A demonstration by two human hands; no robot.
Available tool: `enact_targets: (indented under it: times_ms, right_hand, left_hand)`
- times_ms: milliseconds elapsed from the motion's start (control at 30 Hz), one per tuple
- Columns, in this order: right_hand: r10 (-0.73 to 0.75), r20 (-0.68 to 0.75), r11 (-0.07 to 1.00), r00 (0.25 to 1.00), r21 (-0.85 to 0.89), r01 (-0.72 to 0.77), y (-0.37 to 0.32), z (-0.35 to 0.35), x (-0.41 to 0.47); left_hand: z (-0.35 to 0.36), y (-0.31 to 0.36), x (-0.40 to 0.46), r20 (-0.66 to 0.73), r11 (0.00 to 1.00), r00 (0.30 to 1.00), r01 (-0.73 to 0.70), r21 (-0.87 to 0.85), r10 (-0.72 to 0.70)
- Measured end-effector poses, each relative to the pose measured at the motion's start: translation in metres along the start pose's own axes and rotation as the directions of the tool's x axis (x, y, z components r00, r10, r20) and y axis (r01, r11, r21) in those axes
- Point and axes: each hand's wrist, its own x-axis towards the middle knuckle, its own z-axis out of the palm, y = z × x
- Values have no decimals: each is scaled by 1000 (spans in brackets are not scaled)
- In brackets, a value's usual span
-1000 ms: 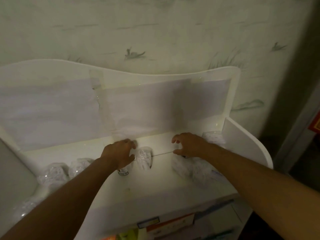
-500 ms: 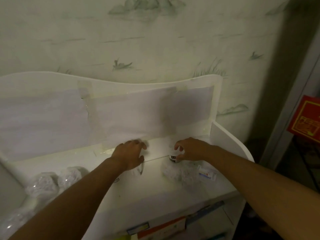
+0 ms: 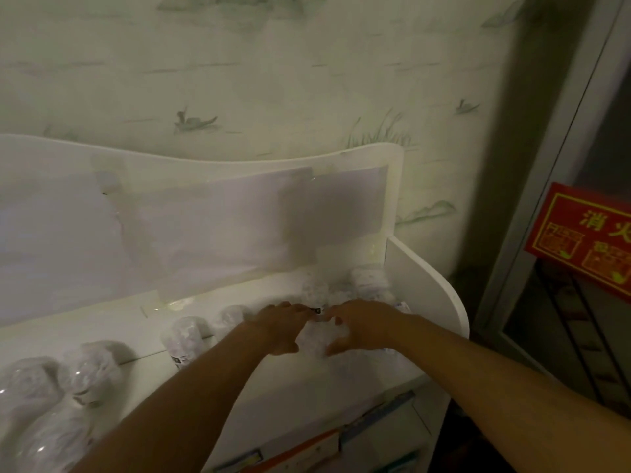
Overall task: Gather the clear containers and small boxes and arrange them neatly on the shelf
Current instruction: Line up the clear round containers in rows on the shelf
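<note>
Where half a second ago the hands worked apart, the clear container [image 3: 316, 337] at the shelf's [image 3: 368, 380] right end now sits between left hand [image 3: 278, 331] and right hand [image 3: 358, 327], fingers curled around it, suggesting it is being nudged into the right-end cluster.

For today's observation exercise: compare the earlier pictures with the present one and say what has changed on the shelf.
Both hands closed in: left hand moved right off the middle containers, meeting right hand around one clear container. Grip unclear. The left-end containers and shelf stayed put.
</note>
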Motion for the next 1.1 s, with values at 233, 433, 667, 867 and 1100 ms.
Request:
enact_targets:
  times_ms: [233,433,667,867,1100]
  right_hand:
    - [-3,89,999,996,-47,7,3,2,-2]
    - [4,51,999,999,36,-5,4,4,4]
    - [-12,20,996,1000,91,10,-2,-1,12]
    - [-18,38,998,999,56,15,-3,3,20]
    - [-39,33,999,999,32,38,6,8,28]
  left_hand:
    - [-3,0,-2,-10,997,999,30,-74,-31]
    - [-9,-14,-19,-7,962,994,107,-252,-112]
    - [-7,-31,-35,-4,907,994,100,-408,-111]
    - [0,-30,-41,6,910,994,106,-401,-113]
    - [5,-28,-39,26,886,992,119,-448,-120]
